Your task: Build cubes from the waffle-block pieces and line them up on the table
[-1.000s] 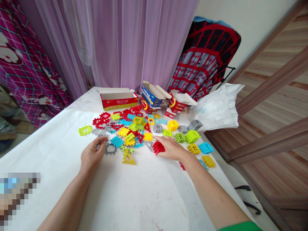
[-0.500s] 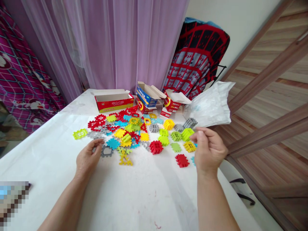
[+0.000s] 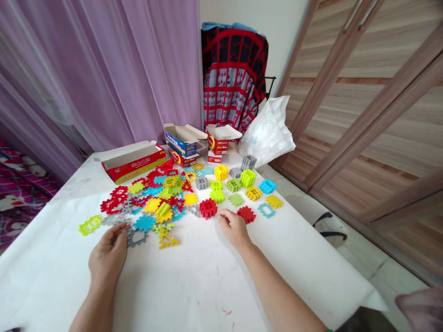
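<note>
My left hand [image 3: 110,251] rests at the left edge of a pile of notched plastic pieces, its fingers pressed together beside a dark grey frame piece [image 3: 137,238]; what they hold, if anything, is hidden. Near the pile's centre lie a blue piece [image 3: 144,222] and a yellow piece [image 3: 164,215]. My right hand [image 3: 234,227] is closed just right of a red stacked block [image 3: 208,209] and left of a flat red piece [image 3: 247,214]; its fingertips show nothing clear between them. Behind it stand a green block [image 3: 248,178], a yellow block [image 3: 254,193] and a blue block [image 3: 267,186].
Along the back of the white table [image 3: 194,286] stand a long red box [image 3: 138,165], a blue box [image 3: 181,140] and a red box [image 3: 218,140]. A white plastic bag [image 3: 268,131] sits at the back right. A wooden cabinet [image 3: 353,101] is beyond.
My right hand has moved left and toward me, away from the green block to beside the red block. The view has turned right, and my left hand stays beside the grey frame piece.
</note>
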Available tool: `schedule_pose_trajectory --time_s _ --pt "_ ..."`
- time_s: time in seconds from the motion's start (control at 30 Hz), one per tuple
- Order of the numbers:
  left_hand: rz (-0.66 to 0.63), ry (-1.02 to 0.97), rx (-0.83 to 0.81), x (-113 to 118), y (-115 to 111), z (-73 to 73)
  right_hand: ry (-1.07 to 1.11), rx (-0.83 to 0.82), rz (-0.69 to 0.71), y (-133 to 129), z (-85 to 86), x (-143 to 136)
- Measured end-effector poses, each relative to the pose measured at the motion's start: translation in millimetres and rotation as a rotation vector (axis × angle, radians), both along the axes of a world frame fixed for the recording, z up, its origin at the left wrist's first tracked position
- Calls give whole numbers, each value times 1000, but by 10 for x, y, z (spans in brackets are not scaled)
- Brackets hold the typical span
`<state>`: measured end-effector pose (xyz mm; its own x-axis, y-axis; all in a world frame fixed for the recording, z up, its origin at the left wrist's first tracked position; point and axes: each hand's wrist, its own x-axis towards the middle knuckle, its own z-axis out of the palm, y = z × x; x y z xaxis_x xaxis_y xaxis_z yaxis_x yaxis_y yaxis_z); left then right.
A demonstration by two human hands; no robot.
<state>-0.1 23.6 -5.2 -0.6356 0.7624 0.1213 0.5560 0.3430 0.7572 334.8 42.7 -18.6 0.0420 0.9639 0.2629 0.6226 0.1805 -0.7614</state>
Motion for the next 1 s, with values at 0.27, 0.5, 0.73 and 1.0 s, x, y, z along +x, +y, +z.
schedule_pose_trajectory --time_s 0.27,0.5,0.73,1.0 --pt "5 0 -21 18 -14 52 -285 -105 41 2 136 -50" --pt "-26 15 8 12 -17 53 -410 -160 49 39 205 -68" --pt "-27 10 31 -8 -14 22 -423 -147 49 7 180 -81" --pt "-27 2 13 3 -11 42 -387 -239 -163 1 218 -39"
